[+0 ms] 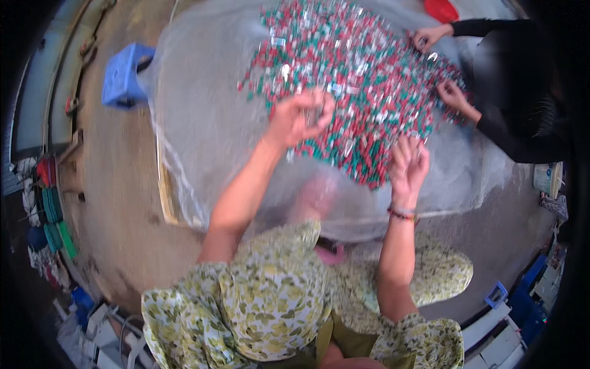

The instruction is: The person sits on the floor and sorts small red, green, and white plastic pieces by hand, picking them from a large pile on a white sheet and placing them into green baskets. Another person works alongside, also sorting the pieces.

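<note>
A wide pile of small red, green and silvery pieces [362, 80] is spread over a clear plastic sheet [203, 92]; their exact kind is too small and blurred to tell. My left hand [300, 118] hovers over the pile's near left part, thumb and fingers curled toward each other. Whatever it pinches, if anything, is lost in the blur. At the near edge of the pile, my right hand [407, 163] has its fingers bunched together, with a beaded bracelet [402, 214] at the wrist. What those fingers hold does not show.
Across to the right, a person in black sleeves [507, 138] has both hands [453, 95] at the pile. A blue plastic stool [126, 77] stands left of the sheet, and a red bowl [441, 8] sits at the far right. Wooden edging [167, 194] shows under the sheet's left side.
</note>
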Tool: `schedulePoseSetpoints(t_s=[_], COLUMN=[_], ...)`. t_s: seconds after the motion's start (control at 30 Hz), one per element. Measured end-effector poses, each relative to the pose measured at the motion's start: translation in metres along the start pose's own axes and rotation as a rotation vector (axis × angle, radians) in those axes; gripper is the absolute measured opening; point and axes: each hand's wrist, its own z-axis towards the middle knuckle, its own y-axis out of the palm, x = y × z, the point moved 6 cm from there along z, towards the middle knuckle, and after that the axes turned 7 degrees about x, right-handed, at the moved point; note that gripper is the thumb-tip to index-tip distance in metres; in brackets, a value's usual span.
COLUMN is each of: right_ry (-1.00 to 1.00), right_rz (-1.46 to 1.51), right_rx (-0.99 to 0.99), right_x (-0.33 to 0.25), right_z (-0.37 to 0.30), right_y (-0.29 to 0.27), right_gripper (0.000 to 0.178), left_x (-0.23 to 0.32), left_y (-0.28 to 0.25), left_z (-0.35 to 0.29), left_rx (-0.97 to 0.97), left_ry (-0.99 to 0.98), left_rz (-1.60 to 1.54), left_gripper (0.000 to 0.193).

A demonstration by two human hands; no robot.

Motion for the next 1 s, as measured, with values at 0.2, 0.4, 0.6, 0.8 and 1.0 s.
schedulePoseSetpoints(t_s=[0.2, 0.4, 0.6, 0.8, 1.0], right_ry=[0.04, 0.092, -0.07, -0.506, -0.189], right_rz=[0.036, -0.015, -0.818, -1.606, -2.239], right_rx=[0.253, 0.318, 0.563, 0.564, 0.6], right_x=[0.005, 0.015, -0.005, -0.042, 0.012], right_z=[0.0, 0.004, -0.008, -0.007, 0.015], right_y=[-0.011, -0.026, -0.037, -0.105, -0.111], right_gripper=[0.018, 0.019, 0.02, 0.028, 0.027], left_x=[-0.055, -0.117, -0.094, -0.043, -0.038], left_y=[0.001, -0.02, -0.057, 0.002, 0.022], left_z=[0.0, 0.007, 0.009, 0.011, 0.026], left_rx=[0.496, 0.474, 0.596, 0.406, 0.198], left_ry=[-0.208, 0.018, 0.028, -0.083, -0.032], left_rz=[0.794, 2.133, 1.839, 0.43, 0.038], left_gripper=[0.029, 0.034, 0.026, 0.032, 0.031])
